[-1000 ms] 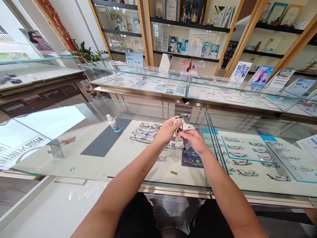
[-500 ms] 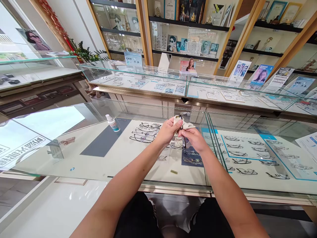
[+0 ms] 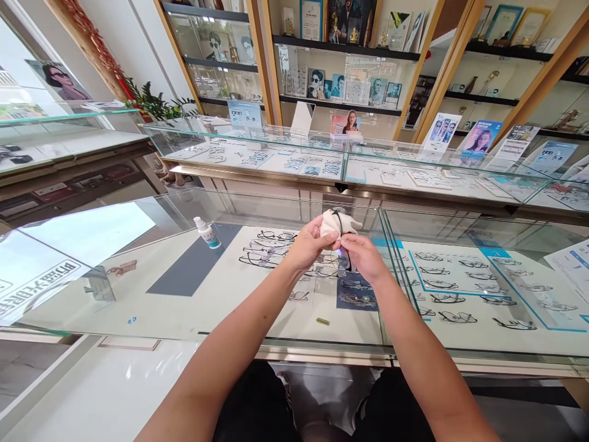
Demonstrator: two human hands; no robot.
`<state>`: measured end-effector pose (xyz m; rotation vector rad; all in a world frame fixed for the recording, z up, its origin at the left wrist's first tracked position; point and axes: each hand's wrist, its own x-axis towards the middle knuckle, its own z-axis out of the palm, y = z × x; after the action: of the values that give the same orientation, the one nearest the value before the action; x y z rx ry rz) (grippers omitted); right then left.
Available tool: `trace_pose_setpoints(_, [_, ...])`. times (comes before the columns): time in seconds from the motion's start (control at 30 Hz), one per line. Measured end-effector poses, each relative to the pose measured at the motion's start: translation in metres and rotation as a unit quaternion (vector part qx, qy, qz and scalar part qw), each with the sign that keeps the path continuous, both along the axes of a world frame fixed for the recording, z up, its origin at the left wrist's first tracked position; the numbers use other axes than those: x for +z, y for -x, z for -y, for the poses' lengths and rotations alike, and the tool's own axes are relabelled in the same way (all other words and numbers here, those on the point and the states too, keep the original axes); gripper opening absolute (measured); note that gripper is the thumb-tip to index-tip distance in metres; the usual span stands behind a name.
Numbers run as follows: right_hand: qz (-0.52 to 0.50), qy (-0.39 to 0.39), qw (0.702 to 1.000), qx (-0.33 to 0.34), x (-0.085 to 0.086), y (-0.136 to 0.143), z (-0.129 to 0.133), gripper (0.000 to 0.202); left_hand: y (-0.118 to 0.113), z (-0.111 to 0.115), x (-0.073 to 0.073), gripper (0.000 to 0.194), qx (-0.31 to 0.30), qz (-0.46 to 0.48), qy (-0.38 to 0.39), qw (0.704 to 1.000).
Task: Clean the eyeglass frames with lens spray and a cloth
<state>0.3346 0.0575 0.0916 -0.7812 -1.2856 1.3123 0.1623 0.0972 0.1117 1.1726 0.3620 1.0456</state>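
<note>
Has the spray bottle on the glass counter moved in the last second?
No. The spray bottle sits at the same corner of the grey mat; its small drift in the frame matches the whole counter's, so the camera moved.

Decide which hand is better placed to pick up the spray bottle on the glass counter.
Left. The spray bottle stands on the left hand's side; the right hand would cross over. Both hold the cloth and glasses.

view: head, single camera | position: worn on the person's head, above the glass table (image 3: 193, 319) | facing: forward and down, toward the wall shelves (image 3: 350, 52) | range: both forearms close below, hands mid-frame, shelves far | shared: none, one view only
</note>
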Motion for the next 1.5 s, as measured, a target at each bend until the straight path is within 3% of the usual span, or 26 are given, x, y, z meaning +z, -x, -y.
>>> trace_pose_setpoints(0.13, [0.056, -0.010, 0.998, 0.012, -0.005, 0.004, -0.002, 0.031, -0.004, 0.000, -0.003, 0.047, 0.038, 0.005, -0.019, 0.999])
trace_pose_setpoints(0.27, [0.072, -0.013, 0.997, 0.015, -0.006, 0.002, -0.001, 0.033, -0.003, -0.004, -0.003, 0.052, 0.040, 0.010, -0.012, 0.999])
trace_pose_setpoints(0.53, [0.014, -0.002, 1.000, -0.018, -0.003, -0.003, -0.001, 0.031, 0.003, -0.003, 0.002, 0.054, -0.013, 0.003, 0.016, 1.000])
trace_pose_setpoints(0.77, [0.079, -0.015, 0.997, -0.005, -0.007, 0.007, 0.000, 0.035, -0.003, 0.001, -0.001, 0.052, 0.064, -0.005, -0.024, 0.998])
trace_pose_setpoints(0.93, [0.092, -0.023, 0.996, -0.005, -0.003, -0.003, 0.001, 0.030, -0.003, 0.001, 0.002, 0.056, 0.057, 0.009, -0.015, 0.998])
trace_pose_setpoints(1.17, [0.021, -0.011, 0.999, -0.022, -0.007, -0.005, -0.002, 0.031, 0.000, 0.001, 0.002, 0.055, 0.009, 0.000, -0.006, 1.000])
trace_pose_setpoints(1.27, [0.049, -0.005, 0.999, 0.004, -0.006, 0.005, 0.001, 0.035, -0.001, 0.002, -0.002, 0.050, 0.037, -0.008, -0.011, 0.999])
trace_pose_setpoints(1.37, [0.082, -0.008, 0.996, 0.031, -0.004, 0.012, 0.004, 0.038, -0.004, 0.002, -0.005, 0.057, 0.073, -0.010, -0.013, 0.997])
trace_pose_setpoints(1.5, [0.067, -0.012, 0.998, 0.014, -0.003, 0.009, 0.003, 0.034, -0.005, -0.001, -0.006, 0.055, 0.064, 0.014, 0.025, 0.998])
